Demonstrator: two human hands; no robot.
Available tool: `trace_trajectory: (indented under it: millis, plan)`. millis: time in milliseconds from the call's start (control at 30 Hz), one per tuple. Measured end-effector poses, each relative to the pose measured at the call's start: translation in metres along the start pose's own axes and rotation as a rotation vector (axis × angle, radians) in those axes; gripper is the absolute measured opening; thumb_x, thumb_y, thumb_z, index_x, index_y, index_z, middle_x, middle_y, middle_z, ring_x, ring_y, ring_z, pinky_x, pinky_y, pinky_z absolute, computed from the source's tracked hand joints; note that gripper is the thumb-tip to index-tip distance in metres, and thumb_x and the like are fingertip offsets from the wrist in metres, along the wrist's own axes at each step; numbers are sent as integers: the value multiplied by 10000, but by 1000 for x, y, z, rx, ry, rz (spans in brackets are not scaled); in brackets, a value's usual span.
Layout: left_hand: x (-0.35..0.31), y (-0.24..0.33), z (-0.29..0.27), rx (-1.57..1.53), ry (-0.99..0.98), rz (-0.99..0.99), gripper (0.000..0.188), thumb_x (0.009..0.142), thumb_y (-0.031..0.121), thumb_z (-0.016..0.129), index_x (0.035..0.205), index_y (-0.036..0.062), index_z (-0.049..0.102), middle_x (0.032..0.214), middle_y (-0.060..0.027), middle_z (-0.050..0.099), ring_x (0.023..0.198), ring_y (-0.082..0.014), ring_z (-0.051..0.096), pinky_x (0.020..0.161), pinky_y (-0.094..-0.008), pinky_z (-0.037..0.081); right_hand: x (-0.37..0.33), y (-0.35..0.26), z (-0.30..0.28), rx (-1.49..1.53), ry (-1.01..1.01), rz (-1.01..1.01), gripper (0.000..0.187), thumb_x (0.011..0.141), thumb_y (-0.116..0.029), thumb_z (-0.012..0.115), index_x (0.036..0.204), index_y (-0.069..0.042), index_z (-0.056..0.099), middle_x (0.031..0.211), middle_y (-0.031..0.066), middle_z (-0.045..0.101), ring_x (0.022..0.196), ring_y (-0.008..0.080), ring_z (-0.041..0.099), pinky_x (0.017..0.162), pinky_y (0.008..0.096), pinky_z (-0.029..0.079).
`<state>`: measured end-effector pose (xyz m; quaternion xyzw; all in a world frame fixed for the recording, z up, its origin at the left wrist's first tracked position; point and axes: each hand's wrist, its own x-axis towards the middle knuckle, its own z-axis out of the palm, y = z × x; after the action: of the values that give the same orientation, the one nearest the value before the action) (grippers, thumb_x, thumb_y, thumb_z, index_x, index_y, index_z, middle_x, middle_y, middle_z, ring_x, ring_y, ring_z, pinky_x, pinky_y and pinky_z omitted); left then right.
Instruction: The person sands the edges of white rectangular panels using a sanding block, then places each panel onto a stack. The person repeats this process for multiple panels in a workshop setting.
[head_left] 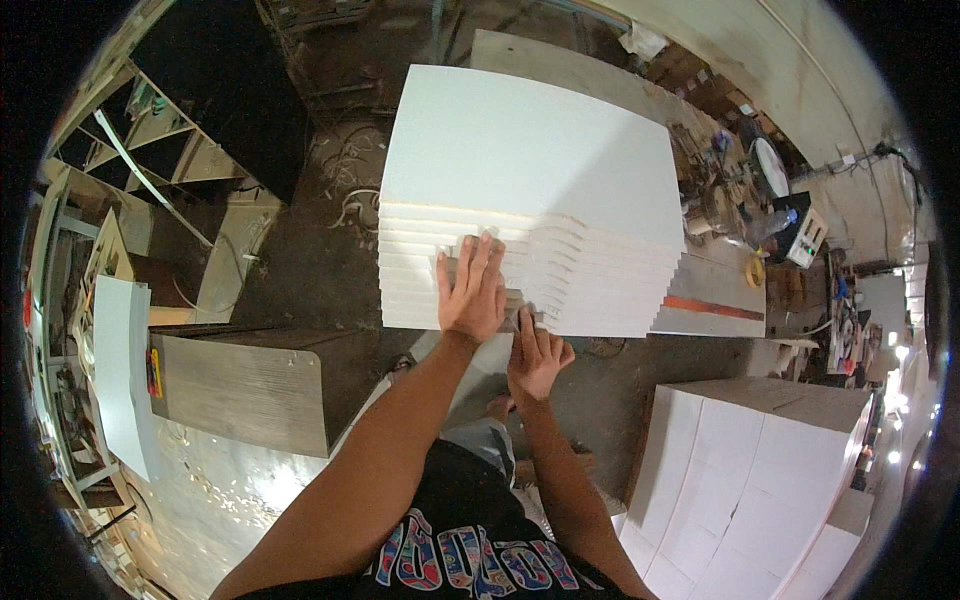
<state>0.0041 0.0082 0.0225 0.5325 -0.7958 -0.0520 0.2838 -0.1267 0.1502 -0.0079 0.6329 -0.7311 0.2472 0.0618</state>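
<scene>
Centre of the frame: stack of white boards [520, 200]. Left hand [472, 290] flat on its near edge, fingers [480, 255] stretched, gripping nothing. Right hand [537, 357] just below, fingers spread open against the lowest boards. Lower right: white cabinets [760, 470].
</scene>
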Motion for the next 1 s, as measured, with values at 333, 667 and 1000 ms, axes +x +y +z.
trace_trajectory:
  millis: [333,667,1000]
  plan:
    - [2,-2,0,-9,-29,-3,627,1134,260,592,1746,161,498,1904,-61,306,1756,-325,277,1411,-719,133,-122,29,42,-148,-281,201,588,1114,-232,686,1698,-228,629,1220,86,741,1211,329,657,1137,577,349]
    - [-1,-2,3,48,-78,-25,651,1130,320,591,1764,216,484,1922,2,244,1774,-284,201,1416,-699,155,-26,8,16,35,-25,18,647,1093,-177,726,1726,-190,590,1143,78,683,1089,317,593,1108,602,360]
    - [2,-4,2,23,8,4,619,1136,274,594,1742,186,500,1903,-39,300,1755,-318,266,1408,-717,164,-111,37,28,-133,-370,99,638,1116,-203,654,1747,-180,559,1093,99,733,1093,353,660,1010,632,426]
